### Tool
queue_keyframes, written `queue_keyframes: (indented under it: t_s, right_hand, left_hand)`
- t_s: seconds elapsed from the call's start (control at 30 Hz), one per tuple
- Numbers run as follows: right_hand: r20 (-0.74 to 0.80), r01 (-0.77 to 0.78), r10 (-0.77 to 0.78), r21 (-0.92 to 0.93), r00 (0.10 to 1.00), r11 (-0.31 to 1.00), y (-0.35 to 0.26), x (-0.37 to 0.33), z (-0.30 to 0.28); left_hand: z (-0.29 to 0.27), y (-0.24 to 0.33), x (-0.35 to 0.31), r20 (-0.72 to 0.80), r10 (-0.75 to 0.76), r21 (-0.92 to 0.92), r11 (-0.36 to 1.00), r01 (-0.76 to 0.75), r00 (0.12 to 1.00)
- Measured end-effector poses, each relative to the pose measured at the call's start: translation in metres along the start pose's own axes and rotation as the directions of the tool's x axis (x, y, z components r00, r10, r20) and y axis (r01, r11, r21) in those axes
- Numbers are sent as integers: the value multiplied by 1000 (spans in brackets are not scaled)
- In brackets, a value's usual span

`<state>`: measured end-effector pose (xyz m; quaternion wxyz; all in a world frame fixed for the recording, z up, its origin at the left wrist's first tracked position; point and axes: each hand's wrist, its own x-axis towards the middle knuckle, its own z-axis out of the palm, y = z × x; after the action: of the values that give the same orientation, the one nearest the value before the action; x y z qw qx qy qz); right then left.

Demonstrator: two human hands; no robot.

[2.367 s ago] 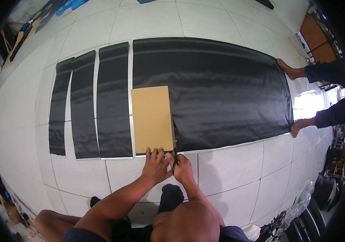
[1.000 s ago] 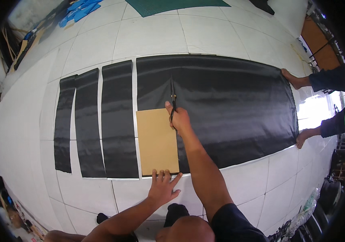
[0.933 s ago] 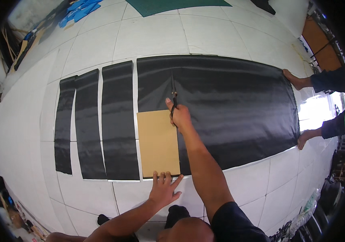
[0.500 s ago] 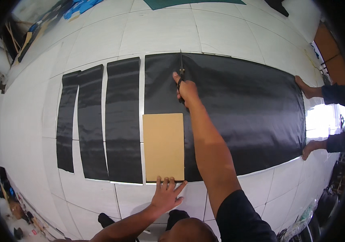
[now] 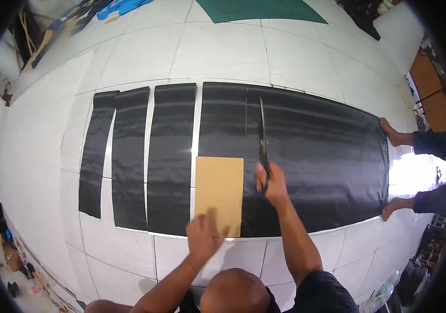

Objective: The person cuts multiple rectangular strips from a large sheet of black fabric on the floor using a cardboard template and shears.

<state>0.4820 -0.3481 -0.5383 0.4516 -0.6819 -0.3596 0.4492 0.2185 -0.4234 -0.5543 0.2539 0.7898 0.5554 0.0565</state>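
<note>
Our right hand (image 5: pixel 275 182) grips scissors (image 5: pixel 263 142), right of the tan board (image 5: pixel 220 182), which runs lengthwise away from us. Our left hand (image 5: pixel 202 240), nearer, is loosely open over its close end.

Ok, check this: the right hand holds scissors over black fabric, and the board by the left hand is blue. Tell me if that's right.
The board is tan, not blue, as the head view shows. The rest stands: the right hand holds scissors over black fabric, and the board is by the left hand.
</note>
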Motion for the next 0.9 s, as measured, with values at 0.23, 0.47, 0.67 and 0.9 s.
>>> queue_keyframes:
  t_s: [0.23, 0.47, 0.67, 0.9]
  right_hand:
    - [-182, -257, 229, -144, 956, 956, 35, -162, -29]
    - [-354, -388, 323, -127, 878, 913, 0, -241, -74]
    - [-294, -357, 280, -250, 914, 900, -29, -235, -94]
    - [-150, -133, 116, -111, 982, 985, 18, -215, -92]
  left_hand:
    - [-23, 10, 50, 30, -386, -48, 921, 387, 922]
    - [-24, -1, 52, 146, -469, -196, 849, 490, 871]
    - [-25, -76, 78, -68, -291, -336, 907, 253, 954]
    - [-85, -8, 57, 166, -153, -937, 283, 204, 974]
